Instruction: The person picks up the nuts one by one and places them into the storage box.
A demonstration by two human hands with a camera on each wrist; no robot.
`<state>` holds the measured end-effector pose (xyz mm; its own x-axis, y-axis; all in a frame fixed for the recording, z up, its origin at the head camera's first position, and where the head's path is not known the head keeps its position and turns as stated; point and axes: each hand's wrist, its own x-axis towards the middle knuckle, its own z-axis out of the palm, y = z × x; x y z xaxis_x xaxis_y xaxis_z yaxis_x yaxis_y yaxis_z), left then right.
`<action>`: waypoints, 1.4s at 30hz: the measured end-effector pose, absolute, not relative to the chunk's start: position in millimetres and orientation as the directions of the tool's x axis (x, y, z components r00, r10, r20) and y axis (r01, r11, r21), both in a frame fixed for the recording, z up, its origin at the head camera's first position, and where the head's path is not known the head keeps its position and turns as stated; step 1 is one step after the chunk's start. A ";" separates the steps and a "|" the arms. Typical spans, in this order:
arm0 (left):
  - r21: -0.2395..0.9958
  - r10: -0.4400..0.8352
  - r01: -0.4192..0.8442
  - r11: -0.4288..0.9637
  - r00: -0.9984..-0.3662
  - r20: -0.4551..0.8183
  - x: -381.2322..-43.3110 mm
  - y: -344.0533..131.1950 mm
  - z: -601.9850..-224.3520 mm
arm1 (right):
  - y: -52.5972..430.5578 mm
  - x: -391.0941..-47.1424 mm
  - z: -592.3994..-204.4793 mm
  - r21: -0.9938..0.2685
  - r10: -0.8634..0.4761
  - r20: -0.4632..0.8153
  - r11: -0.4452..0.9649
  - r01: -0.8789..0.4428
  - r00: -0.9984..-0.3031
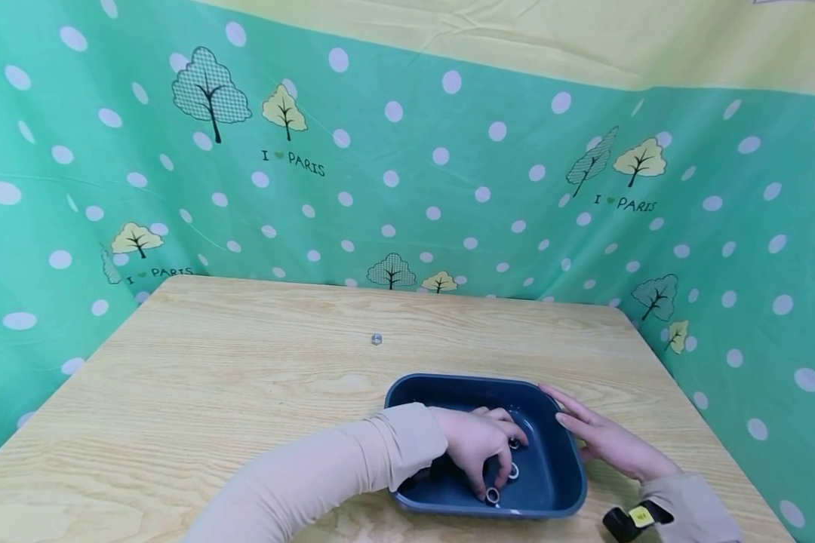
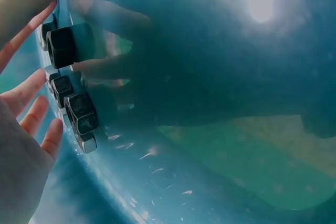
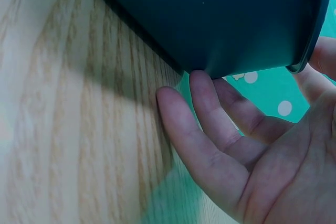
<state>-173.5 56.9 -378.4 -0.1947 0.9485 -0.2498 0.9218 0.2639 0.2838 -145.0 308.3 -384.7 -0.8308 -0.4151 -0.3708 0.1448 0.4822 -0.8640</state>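
In the head view my left hand (image 1: 478,445) reaches down inside a dark blue plastic basin (image 1: 550,490). Its thumb and index finger pinch a metal nut (image 1: 492,495) near the basin's front side, while the other fingers spread loosely. Beside them lie another nut (image 1: 513,471) and a darker one under the fingers. The left wrist view shows several hex nuts (image 2: 81,113) on the basin floor by the fingers. My right hand (image 1: 604,437) rests against the basin's right side; its thumb touches the rim and its fairly straight fingers (image 3: 205,100) lie along the outer wall.
A single small nut (image 1: 376,339) lies on the wood-grain table (image 1: 244,377) behind the basin. A black strap device with a yellow label (image 1: 641,516) is on the right wrist. A green dotted curtain (image 1: 448,188) hangs along the table's back and sides.
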 end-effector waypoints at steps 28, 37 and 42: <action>0.514 0.950 0.812 0.277 -0.311 -0.021 -192.0 54.5 -376.7 | 308.2 -145.5 -384.4 -0.863 -0.423 -0.370 0.486 0.137 -0.827; 0.600 0.941 0.767 0.229 -0.332 0.065 -195.6 46.4 -364.0 | 306.4 -144.1 -383.2 -0.850 -0.397 -0.391 0.502 0.161 -0.830; 0.622 0.939 0.753 0.214 -0.335 0.082 -195.5 43.0 -358.9 | 306.4 -143.4 -383.3 -0.848 -0.390 -0.398 0.503 0.170 -0.830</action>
<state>-195.5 43.0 -358.9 -0.3350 0.9386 0.0821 0.7528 0.2142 0.6225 -143.4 306.4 -383.3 -0.8300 -0.3904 -0.3984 0.1703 0.5027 -0.8475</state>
